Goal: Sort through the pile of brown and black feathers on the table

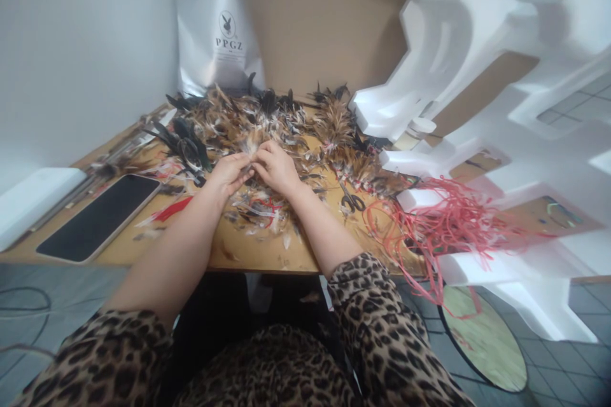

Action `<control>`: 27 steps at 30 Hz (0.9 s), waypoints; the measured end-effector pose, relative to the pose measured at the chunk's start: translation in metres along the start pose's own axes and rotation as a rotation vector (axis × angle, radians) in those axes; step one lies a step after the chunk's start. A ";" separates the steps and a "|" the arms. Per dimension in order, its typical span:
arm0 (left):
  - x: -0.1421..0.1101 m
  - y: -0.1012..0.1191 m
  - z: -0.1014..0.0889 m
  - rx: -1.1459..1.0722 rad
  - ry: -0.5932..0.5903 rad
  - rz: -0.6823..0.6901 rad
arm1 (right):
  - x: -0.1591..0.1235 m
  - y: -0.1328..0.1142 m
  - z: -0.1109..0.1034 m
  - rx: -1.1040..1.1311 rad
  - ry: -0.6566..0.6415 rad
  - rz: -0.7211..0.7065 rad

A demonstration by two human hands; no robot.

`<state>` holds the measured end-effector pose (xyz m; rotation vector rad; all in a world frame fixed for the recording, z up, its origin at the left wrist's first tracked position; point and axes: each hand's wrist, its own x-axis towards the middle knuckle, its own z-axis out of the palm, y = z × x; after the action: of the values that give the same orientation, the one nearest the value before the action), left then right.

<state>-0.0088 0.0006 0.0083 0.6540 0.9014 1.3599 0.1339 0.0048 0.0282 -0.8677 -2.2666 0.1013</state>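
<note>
Left hand [231, 174] and right hand [275, 168] are pinching one pale, fluffy feather tuft [251, 141].
Over the yellow-brown worktop [267, 259] it is hanging; one pair of black-handled metal scissors [351, 199] is lying rightward, one black-screened rectangular phone [99, 218] leftward.

A leopard-print top [267, 365] is displaying black spots over a brown ground; its left sleeve [102, 356] and right sleeve [382, 318] are ending partway along the arms [184, 248], the right cuff [352, 269] bunching in folds.

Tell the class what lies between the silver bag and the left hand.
The head view shows mostly brown feathers between the left hand and silver bag.
</note>
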 end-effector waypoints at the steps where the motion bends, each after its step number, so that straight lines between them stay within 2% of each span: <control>1: -0.001 0.000 0.001 0.009 0.004 0.002 | 0.000 0.002 0.002 0.002 0.012 0.031; 6: -0.001 0.000 0.003 0.039 0.010 -0.007 | 0.001 0.009 0.005 0.096 0.050 0.138; 9: 0.001 -0.002 0.001 0.032 0.011 0.002 | 0.001 0.006 0.001 0.054 0.030 0.069; 13: 0.003 -0.004 -0.002 0.008 0.014 0.005 | 0.000 0.000 -0.001 -0.111 -0.028 -0.059; 16: 0.004 -0.005 -0.003 -0.009 0.009 -0.002 | 0.000 0.000 0.003 -0.217 -0.045 -0.067; 19: 0.005 -0.005 -0.003 -0.028 0.013 -0.006 | -0.002 0.002 0.007 -0.229 -0.031 -0.034; 23: 0.004 -0.003 -0.002 -0.045 0.033 -0.027 | -0.001 0.007 0.011 -0.029 0.081 0.064; 27: 0.001 -0.001 0.000 -0.026 0.001 -0.025 | 0.003 0.015 0.016 0.318 0.205 0.322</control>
<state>-0.0078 0.0018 0.0073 0.6200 0.8880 1.3473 0.1304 0.0207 0.0139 -1.0106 -1.8421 0.4825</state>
